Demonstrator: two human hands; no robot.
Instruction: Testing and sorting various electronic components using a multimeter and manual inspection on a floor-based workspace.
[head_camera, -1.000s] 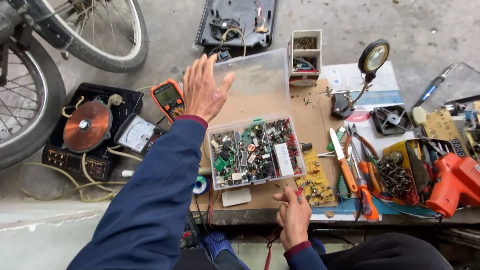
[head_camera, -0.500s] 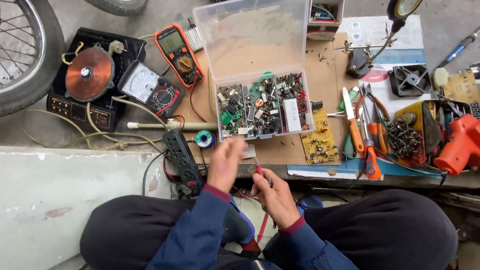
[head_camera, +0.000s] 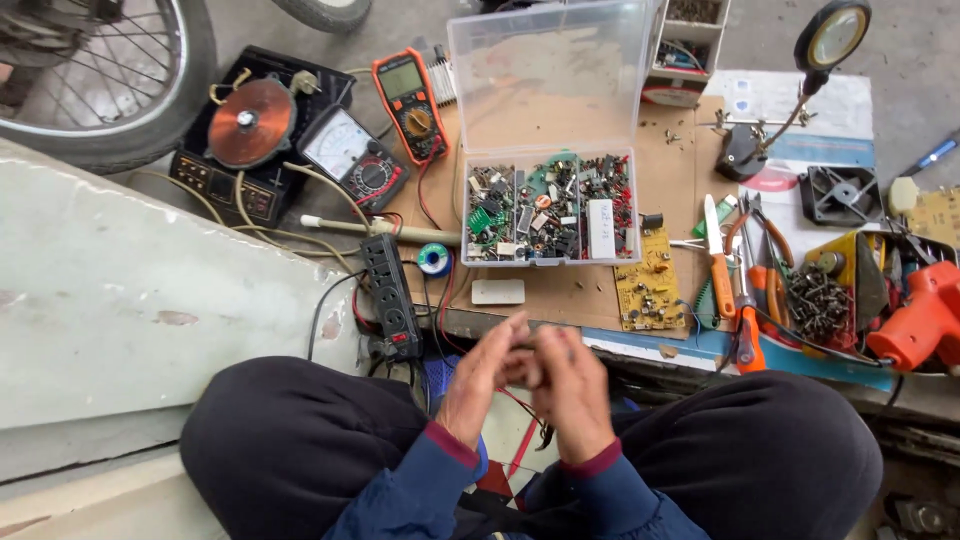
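Observation:
My left hand (head_camera: 478, 385) and my right hand (head_camera: 578, 392) meet fingertip to fingertip over my lap, just below the front edge of the cardboard work surface (head_camera: 560, 295). Both are blurred, so whether anything small sits between the fingers is unclear. A thin red lead (head_camera: 518, 448) hangs down beneath them. Closest on the surface are a small white rectangular piece (head_camera: 497, 292) and the clear plastic parts box (head_camera: 550, 205), lid up, filled with several electronic components.
An orange digital multimeter (head_camera: 410, 105), an analogue meter (head_camera: 348, 160), a copper coil on a black unit (head_camera: 250, 125) and a black power strip (head_camera: 390, 295) lie left. A yellow circuit board (head_camera: 648, 282), pliers (head_camera: 745, 290), screws and an orange drill (head_camera: 920, 320) lie right. Bicycle wheel (head_camera: 110, 80) upper left.
My left hand came back from the box lid, and both hands drew down to my lap and met. The view tilted down toward my knees.

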